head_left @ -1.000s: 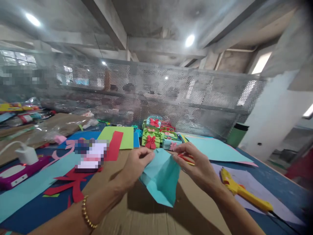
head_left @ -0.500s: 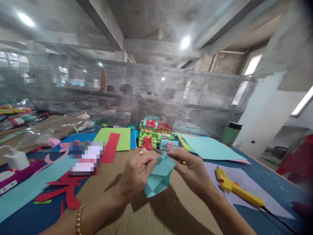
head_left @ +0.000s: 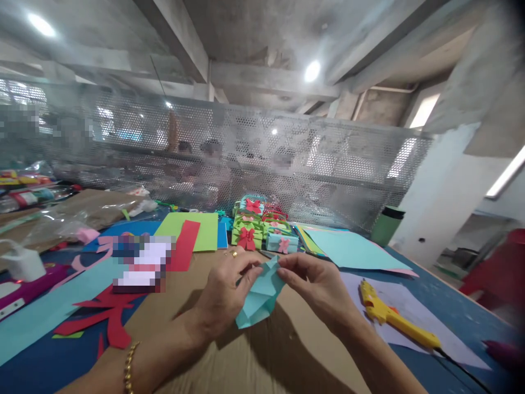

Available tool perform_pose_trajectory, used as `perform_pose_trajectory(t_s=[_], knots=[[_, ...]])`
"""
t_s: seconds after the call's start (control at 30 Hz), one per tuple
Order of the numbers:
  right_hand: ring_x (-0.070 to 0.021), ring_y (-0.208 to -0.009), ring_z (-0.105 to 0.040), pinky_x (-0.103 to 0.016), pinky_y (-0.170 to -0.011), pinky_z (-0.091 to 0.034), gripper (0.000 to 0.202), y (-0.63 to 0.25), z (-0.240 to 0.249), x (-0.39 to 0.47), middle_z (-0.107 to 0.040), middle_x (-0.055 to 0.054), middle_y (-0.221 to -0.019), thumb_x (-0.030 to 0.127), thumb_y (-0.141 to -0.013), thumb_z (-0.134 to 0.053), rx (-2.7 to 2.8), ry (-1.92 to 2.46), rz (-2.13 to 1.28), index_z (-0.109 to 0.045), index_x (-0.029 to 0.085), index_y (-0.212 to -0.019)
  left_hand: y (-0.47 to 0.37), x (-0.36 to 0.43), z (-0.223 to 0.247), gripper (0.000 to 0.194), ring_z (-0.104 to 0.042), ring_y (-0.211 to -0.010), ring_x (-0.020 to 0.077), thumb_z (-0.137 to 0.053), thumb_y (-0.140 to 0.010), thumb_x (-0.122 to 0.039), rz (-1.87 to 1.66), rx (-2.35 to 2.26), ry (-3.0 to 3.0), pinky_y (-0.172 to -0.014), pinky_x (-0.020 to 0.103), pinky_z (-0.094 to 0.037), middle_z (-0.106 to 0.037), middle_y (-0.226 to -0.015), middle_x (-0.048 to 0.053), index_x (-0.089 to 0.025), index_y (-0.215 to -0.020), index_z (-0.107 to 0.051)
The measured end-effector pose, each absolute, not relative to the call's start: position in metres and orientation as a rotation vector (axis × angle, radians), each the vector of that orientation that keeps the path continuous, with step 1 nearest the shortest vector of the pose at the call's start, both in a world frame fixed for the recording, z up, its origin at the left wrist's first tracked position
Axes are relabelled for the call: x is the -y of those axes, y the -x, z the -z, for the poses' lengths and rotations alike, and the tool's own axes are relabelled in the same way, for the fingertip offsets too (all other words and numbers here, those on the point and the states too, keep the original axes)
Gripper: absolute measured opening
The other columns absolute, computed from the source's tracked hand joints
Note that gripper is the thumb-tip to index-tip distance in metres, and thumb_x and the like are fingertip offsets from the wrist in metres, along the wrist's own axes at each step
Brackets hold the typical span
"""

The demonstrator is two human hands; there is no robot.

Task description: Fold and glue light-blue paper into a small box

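A folded piece of light-blue paper point(head_left: 260, 298), with creased, angular faces, is held up over a brown cardboard sheet point(head_left: 197, 366). My left hand point(head_left: 227, 290) pinches its left edge between thumb and fingers. At its upper right corner, my right hand point(head_left: 314, 282) grips the paper with thumb and index finger. Behind the hands stand several small paper handbags point(head_left: 247, 241) in green and blue, with red or pink bows. The underside of the folded paper and some of my fingertips are hidden.
A yellow glue gun point(head_left: 394, 320) lies on white paper at right, its cord running to the front. Light-blue sheets point(head_left: 353, 249) and a green bottle point(head_left: 388, 225) are behind it. On the left are red paper cutouts point(head_left: 117, 325), a phone point(head_left: 143, 265) and a purple power strip point(head_left: 33, 287).
Both hands have shifted slightly left with the folded paper. My right fingers have moved along its upper corner, and the paper is turned a little.
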State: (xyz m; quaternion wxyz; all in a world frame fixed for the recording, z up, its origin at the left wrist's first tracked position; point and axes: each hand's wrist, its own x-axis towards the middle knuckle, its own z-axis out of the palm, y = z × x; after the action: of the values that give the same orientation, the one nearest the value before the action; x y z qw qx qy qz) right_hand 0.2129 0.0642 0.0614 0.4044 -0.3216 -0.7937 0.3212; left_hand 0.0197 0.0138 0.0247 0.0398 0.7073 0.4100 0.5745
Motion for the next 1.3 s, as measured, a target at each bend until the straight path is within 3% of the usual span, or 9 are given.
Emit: perform_pose_trajectory(t_s=[0.23, 0.43, 0.67, 0.93, 1.03, 1.3], knots=[[-0.0154, -0.068, -0.058, -0.028, -0.060, -0.048, 0.023, -0.215, -0.060, -0.065, -0.070, -0.002, -0.076, 0.041, -0.084, -0.069, 2.026, 0.823, -0.760, -0.077, 0.020, -0.091, -0.020, -0.012, -0.028, 0.020, -0.054, -0.081, 0.0171, -0.053, -0.098, -0.022, -1.720, -1.292, -2.058, -0.076, 0.032, -0.040, -0.058, -0.080, 0.001, -0.019, -0.079, -0.060], [-0.0173, -0.071, -0.060, -0.030, -0.062, -0.050, 0.026, -0.214, -0.059, -0.066, -0.072, -0.002, -0.079, 0.041, -0.083, -0.070, 2.034, 0.824, -0.716, -0.079, 0.024, -0.101, -0.020, -0.010, -0.027, 0.021, -0.053, -0.080, 0.0169, -0.054, -0.097, -0.024, -1.707, -1.315, -2.007, -0.074, 0.031, -0.038, -0.058, -0.079, 0.001, -0.019, -0.076, -0.057], [-0.0180, -0.081, -0.061, -0.031, -0.071, -0.049, 0.017, -0.217, -0.061, -0.064, -0.071, -0.002, -0.086, 0.037, -0.090, -0.065, 2.154, 0.783, -0.650, -0.076, 0.025, -0.091, -0.023, -0.007, -0.030, 0.022, -0.053, -0.078, 0.0170, -0.050, -0.096, -0.022, -1.724, -1.341, -1.986, -0.072, 0.030, -0.038, -0.056, -0.077, 0.001, -0.019, -0.075, -0.057], [-0.0201, -0.092, -0.064, -0.035, -0.082, -0.049, 0.022, -0.220, -0.055, -0.066, -0.073, -0.002, -0.097, 0.035, -0.091, -0.063, 2.177, 0.798, -0.584, -0.076, 0.029, -0.107, -0.021, -0.011, -0.026, 0.021, -0.053, -0.079, 0.0170, -0.053, -0.096, -0.021, -1.708, -1.348, -1.997, -0.072, 0.030, -0.038, -0.057, -0.078, 0.001, -0.019, -0.075, -0.057], [-0.0193, -0.090, -0.063, -0.033, -0.081, -0.048, 0.019, -0.221, -0.058, -0.065, -0.073, -0.002, -0.098, 0.037, -0.092, -0.062, 2.212, 0.784, -0.561, -0.075, 0.028, -0.103, -0.022, -0.009, -0.027, 0.020, -0.054, -0.080, 0.0174, -0.053, -0.096, -0.020, -1.703, -1.349, -2.003, -0.072, 0.030, -0.039, -0.058, -0.078, 0.002, -0.019, -0.076, -0.059], [-0.0167, -0.074, -0.056, -0.029, -0.071, -0.043, 0.029, -0.211, -0.072, -0.052, -0.063, 0.001, -0.075, 0.044, -0.096, -0.055, 2.223, 0.725, -0.510, -0.067, 0.024, -0.079, -0.023, -0.008, -0.027, 0.017, -0.055, -0.081, 0.0192, -0.055, -0.094, -0.017, -1.744, -1.339, -2.178, -0.072, 0.032, -0.042, -0.061, -0.081, 0.004, -0.019, -0.078, -0.060]])
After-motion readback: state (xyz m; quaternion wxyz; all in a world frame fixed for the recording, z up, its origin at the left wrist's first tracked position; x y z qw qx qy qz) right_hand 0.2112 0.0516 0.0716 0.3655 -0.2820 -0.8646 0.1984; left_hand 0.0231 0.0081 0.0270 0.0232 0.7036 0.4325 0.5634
